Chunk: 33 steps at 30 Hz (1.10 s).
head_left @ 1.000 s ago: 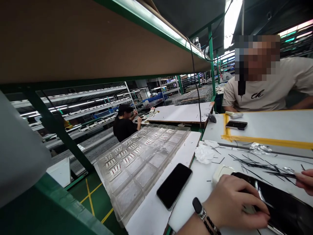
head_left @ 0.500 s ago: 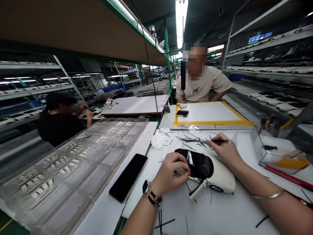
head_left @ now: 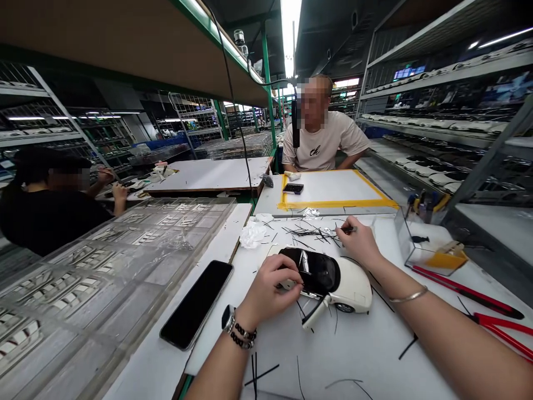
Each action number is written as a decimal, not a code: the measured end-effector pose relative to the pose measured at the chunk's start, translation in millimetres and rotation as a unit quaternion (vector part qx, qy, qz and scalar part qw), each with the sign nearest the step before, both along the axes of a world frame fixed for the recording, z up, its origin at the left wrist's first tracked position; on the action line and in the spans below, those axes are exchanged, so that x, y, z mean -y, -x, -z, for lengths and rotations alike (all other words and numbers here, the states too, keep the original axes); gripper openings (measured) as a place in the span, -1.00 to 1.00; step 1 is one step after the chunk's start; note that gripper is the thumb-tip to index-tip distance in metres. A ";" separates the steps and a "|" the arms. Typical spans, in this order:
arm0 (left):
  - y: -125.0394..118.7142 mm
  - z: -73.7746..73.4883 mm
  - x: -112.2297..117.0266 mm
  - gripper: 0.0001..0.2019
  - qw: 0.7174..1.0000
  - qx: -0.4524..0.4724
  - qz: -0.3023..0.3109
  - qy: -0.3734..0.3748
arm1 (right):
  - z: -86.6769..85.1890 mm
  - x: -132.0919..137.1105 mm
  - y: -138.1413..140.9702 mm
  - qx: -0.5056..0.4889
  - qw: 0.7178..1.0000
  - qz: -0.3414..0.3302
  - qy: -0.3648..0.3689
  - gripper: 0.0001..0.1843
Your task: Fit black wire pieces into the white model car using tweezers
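Note:
A white model car point(head_left: 333, 280) with a black roof and an open door lies on the white worktop point(head_left: 366, 355). My left hand point(head_left: 270, 286) is closed on its near end, fingers curled over the body. Just beyond the car, my right hand point(head_left: 357, 243) pinches a thin black strip point(head_left: 348, 229). A scatter of similar black strips point(head_left: 308, 232) lies on the worktop ahead of the car.
A black phone point(head_left: 196, 304) lies left of the car, beside clear plastic trays point(head_left: 104, 261) holding small parts. Crumpled white tissue point(head_left: 252, 234) lies ahead. A clear box point(head_left: 425, 247) and red-handled tools point(head_left: 470, 297) sit right. One person sits opposite, another at the left.
The view has swung right and downward, bringing the car and both hands fully into view. My right hand has moved in towards the strips; my left hand stays on the car.

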State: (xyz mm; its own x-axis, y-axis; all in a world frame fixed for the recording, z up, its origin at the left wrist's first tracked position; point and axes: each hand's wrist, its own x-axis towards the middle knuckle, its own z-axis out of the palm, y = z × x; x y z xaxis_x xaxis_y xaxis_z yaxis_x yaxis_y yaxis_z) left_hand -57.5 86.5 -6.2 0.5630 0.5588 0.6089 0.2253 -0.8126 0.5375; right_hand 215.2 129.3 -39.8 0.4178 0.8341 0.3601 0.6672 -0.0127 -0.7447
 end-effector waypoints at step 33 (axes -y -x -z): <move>0.7 -0.6 -3.4 -0.88 1.000 -0.012 0.021 -0.004 | -1.3 -1.5 2.7 -0.091 0.994 0.059 -0.008 -0.85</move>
